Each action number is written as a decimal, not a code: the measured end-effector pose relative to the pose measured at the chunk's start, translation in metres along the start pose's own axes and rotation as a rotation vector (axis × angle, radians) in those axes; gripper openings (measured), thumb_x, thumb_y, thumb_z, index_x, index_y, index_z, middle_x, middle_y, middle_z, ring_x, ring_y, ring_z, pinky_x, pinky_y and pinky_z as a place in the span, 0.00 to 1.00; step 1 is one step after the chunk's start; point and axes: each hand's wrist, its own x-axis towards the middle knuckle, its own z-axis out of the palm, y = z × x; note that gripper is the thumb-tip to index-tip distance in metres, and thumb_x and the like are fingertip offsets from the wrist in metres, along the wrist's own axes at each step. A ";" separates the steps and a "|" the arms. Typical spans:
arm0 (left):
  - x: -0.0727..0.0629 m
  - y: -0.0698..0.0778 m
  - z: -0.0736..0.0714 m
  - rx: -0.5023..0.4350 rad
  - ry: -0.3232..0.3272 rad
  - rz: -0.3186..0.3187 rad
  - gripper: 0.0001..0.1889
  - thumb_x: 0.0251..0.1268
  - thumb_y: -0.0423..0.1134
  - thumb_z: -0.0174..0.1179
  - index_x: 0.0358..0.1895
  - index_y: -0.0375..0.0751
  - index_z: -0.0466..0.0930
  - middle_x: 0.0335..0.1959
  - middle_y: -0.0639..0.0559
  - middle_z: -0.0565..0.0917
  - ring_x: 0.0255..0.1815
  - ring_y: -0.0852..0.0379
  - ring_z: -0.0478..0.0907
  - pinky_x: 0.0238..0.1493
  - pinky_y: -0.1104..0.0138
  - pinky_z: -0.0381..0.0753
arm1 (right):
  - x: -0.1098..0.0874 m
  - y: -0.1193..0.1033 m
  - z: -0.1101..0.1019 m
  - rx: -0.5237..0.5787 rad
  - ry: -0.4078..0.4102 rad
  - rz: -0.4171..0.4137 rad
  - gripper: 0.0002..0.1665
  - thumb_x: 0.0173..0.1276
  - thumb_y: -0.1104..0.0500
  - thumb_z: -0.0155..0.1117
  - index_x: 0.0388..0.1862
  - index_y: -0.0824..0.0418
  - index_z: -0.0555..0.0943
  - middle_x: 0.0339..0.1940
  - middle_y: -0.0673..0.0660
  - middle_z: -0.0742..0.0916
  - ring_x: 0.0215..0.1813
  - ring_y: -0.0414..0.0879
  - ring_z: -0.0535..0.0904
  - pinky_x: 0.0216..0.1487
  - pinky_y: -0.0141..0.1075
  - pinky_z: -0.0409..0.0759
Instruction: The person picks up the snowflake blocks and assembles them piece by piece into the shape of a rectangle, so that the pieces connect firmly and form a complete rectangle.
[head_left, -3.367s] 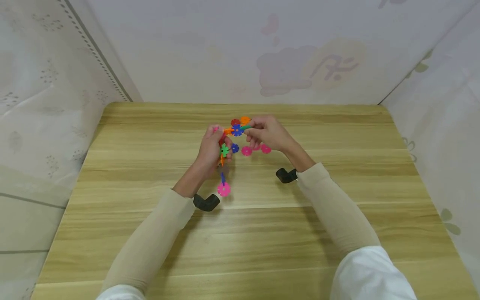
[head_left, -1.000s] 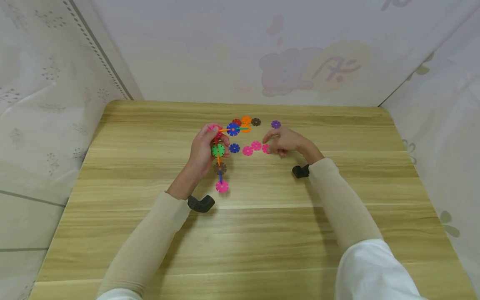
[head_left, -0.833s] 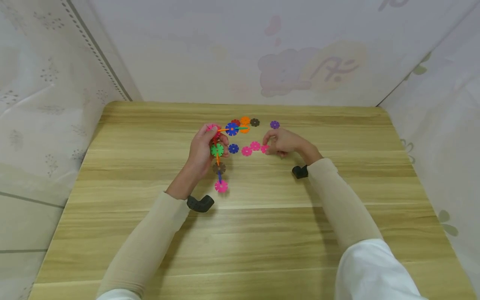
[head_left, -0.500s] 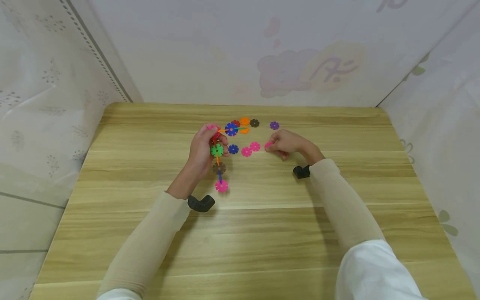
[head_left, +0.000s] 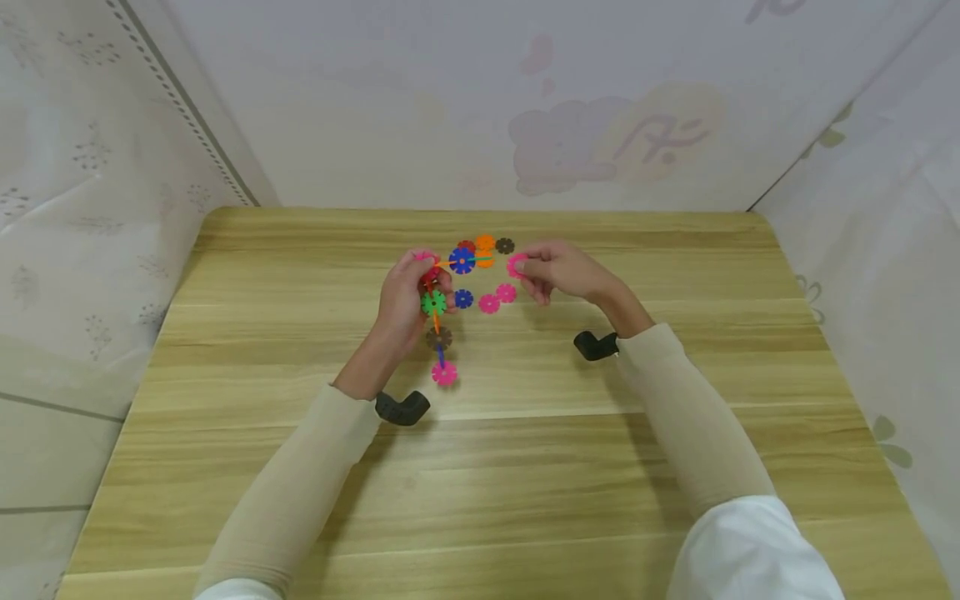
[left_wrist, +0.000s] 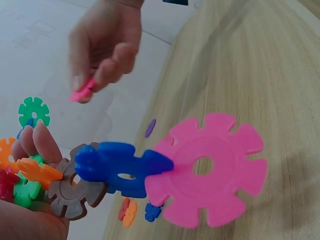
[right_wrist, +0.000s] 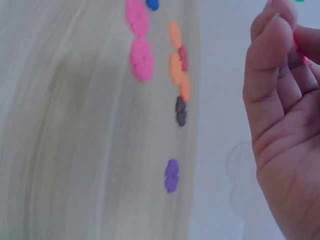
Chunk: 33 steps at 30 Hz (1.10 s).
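My left hand (head_left: pixel 401 296) grips a chain of interlocking snowflake discs near its corner. One arm of the chain runs right through a blue disc (head_left: pixel 462 261) to a green disc at its end. The other hangs toward me past a green disc (head_left: pixel 434 303), an orange one and a brown disc (left_wrist: pixel 77 192), then a blue disc (left_wrist: pixel 120 167) and a pink end disc (left_wrist: pixel 212 170). To the right, my right hand (head_left: pixel 564 271) pinches a loose pink snowflake disc (head_left: pixel 515 266) between thumb and finger, above the table and apart from the chain.
Loose discs lie on the wooden table (head_left: pixel 480 483): two pink discs (head_left: pixel 489 303), a dark blue disc (head_left: pixel 463 298), orange discs (head_left: pixel 485 242), a red disc (head_left: pixel 466 247), a brown disc (head_left: pixel 505 246) and a purple disc (right_wrist: pixel 171 175). A patterned wall covering (head_left: pixel 375 125) stands behind.
My right hand let go of the chain's green end disc, moved right, picked a pink disc off the table and brought it up and left. My left hand has kept hold of the chain.
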 end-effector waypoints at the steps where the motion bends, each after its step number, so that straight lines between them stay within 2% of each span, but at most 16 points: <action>1: 0.000 0.000 0.001 0.001 0.002 -0.001 0.08 0.79 0.38 0.39 0.44 0.42 0.67 0.24 0.49 0.76 0.18 0.55 0.75 0.26 0.67 0.83 | -0.001 -0.003 0.001 0.002 0.000 -0.005 0.20 0.79 0.55 0.48 0.36 0.72 0.73 0.21 0.62 0.78 0.21 0.53 0.73 0.28 0.53 0.78; 7: 0.000 0.001 0.002 0.011 0.000 -0.003 0.08 0.79 0.38 0.38 0.44 0.42 0.67 0.23 0.49 0.72 0.19 0.54 0.74 0.26 0.67 0.83 | -0.002 -0.017 0.005 0.025 0.004 -0.018 0.19 0.78 0.55 0.49 0.34 0.70 0.74 0.21 0.62 0.78 0.20 0.53 0.74 0.27 0.50 0.79; 13: 0.000 0.002 0.004 0.030 -0.016 0.002 0.08 0.78 0.37 0.37 0.44 0.41 0.66 0.20 0.50 0.68 0.17 0.53 0.74 0.25 0.67 0.82 | -0.001 -0.025 0.008 0.064 -0.002 -0.024 0.16 0.78 0.57 0.49 0.38 0.69 0.75 0.20 0.60 0.78 0.18 0.52 0.75 0.24 0.42 0.80; 19: -0.001 0.004 0.005 0.072 -0.015 -0.005 0.10 0.76 0.34 0.39 0.44 0.37 0.70 0.21 0.49 0.73 0.17 0.55 0.74 0.27 0.65 0.84 | -0.001 -0.032 0.008 0.034 -0.024 -0.021 0.15 0.77 0.56 0.52 0.39 0.68 0.77 0.19 0.59 0.78 0.18 0.51 0.74 0.24 0.42 0.79; 24: -0.002 0.006 0.005 0.084 -0.009 0.000 0.11 0.75 0.34 0.40 0.41 0.38 0.74 0.22 0.49 0.76 0.18 0.56 0.76 0.28 0.66 0.85 | -0.002 -0.038 0.008 -0.008 -0.049 -0.037 0.13 0.76 0.58 0.53 0.37 0.66 0.79 0.17 0.59 0.76 0.16 0.51 0.71 0.22 0.40 0.76; 33: -0.004 0.006 0.003 0.034 -0.023 -0.004 0.10 0.73 0.32 0.44 0.37 0.35 0.75 0.21 0.48 0.79 0.18 0.55 0.77 0.27 0.66 0.85 | 0.000 -0.040 0.011 -0.067 -0.055 -0.065 0.17 0.76 0.58 0.53 0.30 0.68 0.77 0.15 0.60 0.75 0.15 0.51 0.69 0.20 0.40 0.74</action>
